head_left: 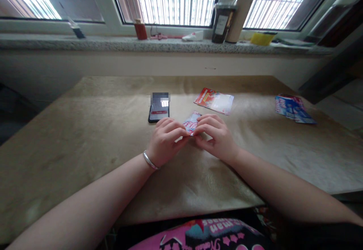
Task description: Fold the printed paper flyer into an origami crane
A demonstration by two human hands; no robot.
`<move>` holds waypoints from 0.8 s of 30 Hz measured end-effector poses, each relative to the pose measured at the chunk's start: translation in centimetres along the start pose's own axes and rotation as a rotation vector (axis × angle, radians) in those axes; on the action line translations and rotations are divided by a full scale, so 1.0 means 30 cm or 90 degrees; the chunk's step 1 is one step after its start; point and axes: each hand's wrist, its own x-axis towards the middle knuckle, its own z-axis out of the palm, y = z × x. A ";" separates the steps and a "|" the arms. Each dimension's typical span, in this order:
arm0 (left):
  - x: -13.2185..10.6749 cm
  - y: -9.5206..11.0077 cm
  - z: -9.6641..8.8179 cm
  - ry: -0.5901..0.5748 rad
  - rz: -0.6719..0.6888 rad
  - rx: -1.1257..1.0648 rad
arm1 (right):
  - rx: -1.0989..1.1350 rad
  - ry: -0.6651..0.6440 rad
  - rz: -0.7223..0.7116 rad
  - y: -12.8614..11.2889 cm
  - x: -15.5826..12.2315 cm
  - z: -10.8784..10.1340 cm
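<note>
Between my two hands is a small printed packet (190, 123), pale blue and pink with red lettering. My left hand (168, 138) pinches its near edge from the left, thumb under and fingers on top. From the right, my right hand (215, 135) grips the same edge, its fingertips close to those of the left. My fingers cover parts of the packet's sides. Just beyond my left hand lies a black phone (159, 108) with its screen lit. A red and white printed sheet or bag (214, 101) lies flat beyond my right hand.
Several blue and pink packets (295, 109) lie fanned out on the table (85, 140) at the right. On the windowsill (107, 45) stand a red container (140, 30), a dark lidded jar (222, 23) and a yellow item (262, 38).
</note>
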 end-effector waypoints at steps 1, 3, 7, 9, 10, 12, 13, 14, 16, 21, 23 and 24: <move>0.000 0.000 -0.001 -0.003 0.004 0.008 | 0.000 -0.001 -0.008 0.002 0.001 0.000; 0.000 0.002 -0.003 -0.020 0.013 0.032 | 0.000 -0.005 -0.024 0.006 0.002 0.001; 0.005 0.007 -0.010 -0.043 0.021 0.077 | -0.004 -0.012 -0.031 0.009 0.003 0.004; 0.007 0.009 -0.013 -0.043 0.033 0.077 | -0.011 -0.018 -0.027 0.009 0.002 0.004; 0.008 0.010 -0.015 -0.041 0.040 0.075 | -0.017 -0.021 -0.026 0.008 0.001 0.004; 0.009 0.010 -0.017 -0.033 0.047 0.072 | -0.032 -0.025 -0.026 0.008 0.000 0.002; 0.009 0.009 -0.017 -0.029 0.050 0.070 | -0.040 -0.026 -0.028 0.008 0.000 0.001; 0.009 0.009 -0.017 -0.026 0.051 0.070 | -0.048 -0.027 -0.029 0.009 -0.001 0.000; 0.009 0.008 -0.017 -0.021 0.052 0.070 | -0.065 -0.029 -0.029 0.012 -0.002 -0.002; 0.010 0.007 -0.014 -0.018 0.054 0.067 | -0.106 -0.035 -0.010 0.024 -0.008 -0.004; 0.010 0.007 -0.013 -0.018 0.056 0.064 | -0.111 -0.044 -0.004 0.028 -0.011 -0.004; 0.011 0.007 -0.013 -0.018 0.056 0.063 | -0.112 -0.049 -0.002 0.030 -0.012 -0.004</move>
